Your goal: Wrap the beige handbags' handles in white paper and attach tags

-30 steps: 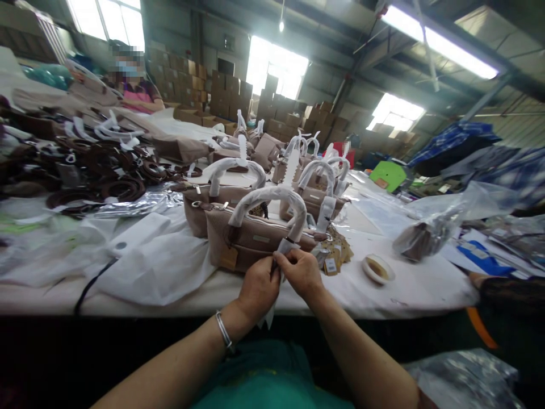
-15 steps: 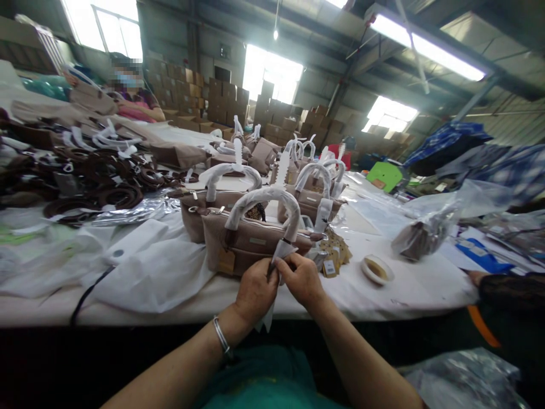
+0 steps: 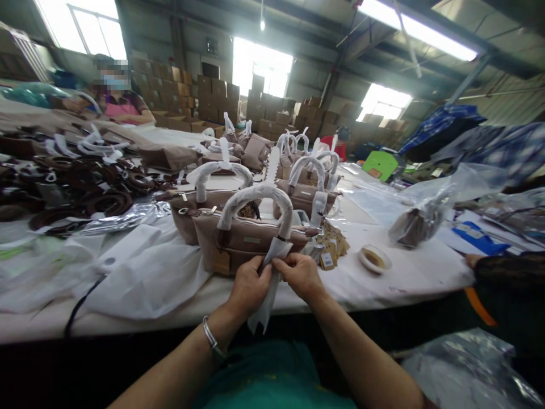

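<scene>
A taupe handbag [image 3: 204,238] stands upright at the table's front edge, its arched handles wrapped in white paper. From its front hangs a white strip of wrapping [image 3: 272,284], which looks like tissue or thin foam. My left hand [image 3: 250,286] pinches the strip from the left. My right hand [image 3: 301,276] pinches the same strip on the right, thumb and fingertips close to the left thumb. A brown paper tag [image 3: 222,262] shows on the bag's lower left. Another handbag [image 3: 181,218] stands right behind it.
Brown card tags [image 3: 334,247] and a tape roll [image 3: 373,259] lie right of the bag. Coiled brown straps [image 3: 102,199] are heaped at the left, beside white cloth covers [image 3: 149,278]. A co-worker's sleeve [image 3: 508,278] shows at the right edge; another person [image 3: 121,102] works at the far left.
Both hands stay on the white strip; my left hand has shifted slightly, and more of the strip's lower end shows below it. The whole view has turned a little to the right.
</scene>
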A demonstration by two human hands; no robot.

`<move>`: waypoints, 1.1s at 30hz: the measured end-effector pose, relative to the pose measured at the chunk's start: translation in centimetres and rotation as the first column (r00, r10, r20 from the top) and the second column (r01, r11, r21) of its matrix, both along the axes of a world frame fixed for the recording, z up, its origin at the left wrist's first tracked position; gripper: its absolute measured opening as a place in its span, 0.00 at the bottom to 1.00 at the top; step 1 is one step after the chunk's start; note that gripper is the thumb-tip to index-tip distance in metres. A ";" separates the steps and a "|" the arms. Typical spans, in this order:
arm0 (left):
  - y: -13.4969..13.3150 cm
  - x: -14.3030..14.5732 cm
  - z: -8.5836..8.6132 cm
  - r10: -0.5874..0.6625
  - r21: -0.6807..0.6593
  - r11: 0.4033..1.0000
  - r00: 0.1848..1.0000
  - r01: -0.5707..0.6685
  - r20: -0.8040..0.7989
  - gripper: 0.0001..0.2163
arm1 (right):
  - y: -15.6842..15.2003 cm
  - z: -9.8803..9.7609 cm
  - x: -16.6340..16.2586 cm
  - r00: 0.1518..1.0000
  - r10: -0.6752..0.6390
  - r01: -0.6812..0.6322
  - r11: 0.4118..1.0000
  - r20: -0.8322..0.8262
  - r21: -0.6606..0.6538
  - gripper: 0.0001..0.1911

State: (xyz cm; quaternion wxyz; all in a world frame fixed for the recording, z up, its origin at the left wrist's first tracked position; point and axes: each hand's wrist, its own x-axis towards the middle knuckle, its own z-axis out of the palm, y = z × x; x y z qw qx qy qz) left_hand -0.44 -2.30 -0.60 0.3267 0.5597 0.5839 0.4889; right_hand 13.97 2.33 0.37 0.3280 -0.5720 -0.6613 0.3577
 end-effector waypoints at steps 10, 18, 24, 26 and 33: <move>0.7 0.1 -1.2 -0.070 -0.177 0.966 0.849 0.189 0.523 0.17 | -0.5 -2.8 2.9 0.836 0.072 -0.222 0.951 -0.544 -0.214 0.13; -0.1 -0.2 -1.1 0.014 -0.228 0.952 0.712 0.206 0.702 0.20 | -0.9 -1.2 0.5 0.870 0.093 -0.156 0.983 -0.483 -0.092 0.14; -3.9 -0.7 -3.6 -0.006 -0.360 0.795 0.600 0.488 0.800 0.23 | -0.8 -2.7 0.5 0.853 0.020 -0.100 0.987 -0.521 -0.125 0.14; -4.7 -0.4 -4.3 -0.005 -0.345 0.801 0.582 0.489 0.813 0.22 | -0.8 -3.3 0.8 0.847 0.022 -0.114 0.983 -0.532 -0.141 0.15; -4.6 0.6 -5.7 0.053 -0.380 0.878 0.729 0.292 0.683 0.21 | -3.7 -6.1 1.8 0.794 0.218 -0.378 0.908 -0.568 -0.181 0.20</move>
